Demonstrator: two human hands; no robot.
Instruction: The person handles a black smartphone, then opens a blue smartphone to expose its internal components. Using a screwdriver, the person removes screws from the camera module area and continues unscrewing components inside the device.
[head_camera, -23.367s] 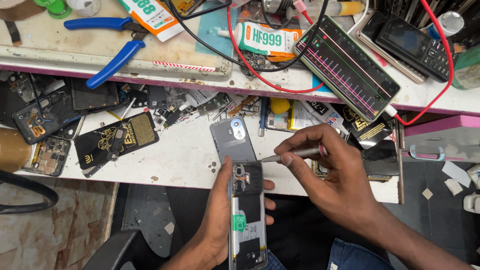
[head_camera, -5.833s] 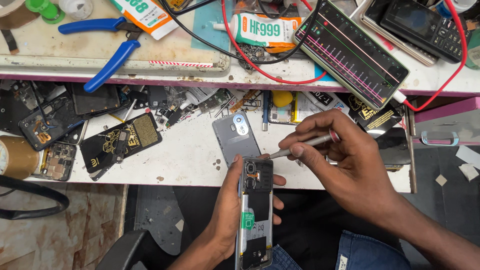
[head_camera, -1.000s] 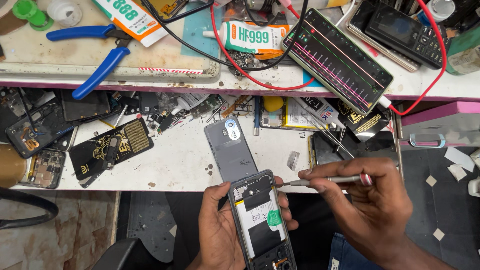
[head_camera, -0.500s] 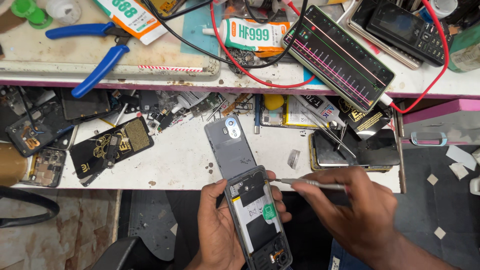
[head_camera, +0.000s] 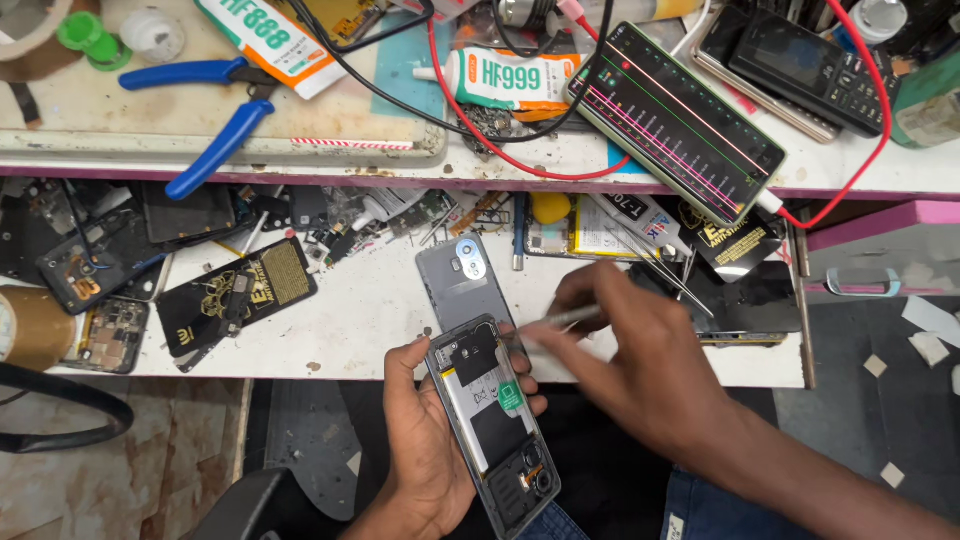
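My left hand cradles an opened phone with its back removed, a black battery, a green sticker and circuit parts showing. My right hand grips a thin metal screwdriver, blurred, whose tip points at the upper part of the opened phone. The grey back cover with a round camera ring lies on the white shelf just above the phone.
The white shelf carries dismantled phones, black battery packs and loose parts. The upper bench holds blue pliers, glue tubes, red and black wires, a phone with coloured screen lines and a keypad phone. A pink drawer is at right.
My right hand has swung left and up with the screwdriver toward the phone's top. The phone has shifted slightly in my left hand.
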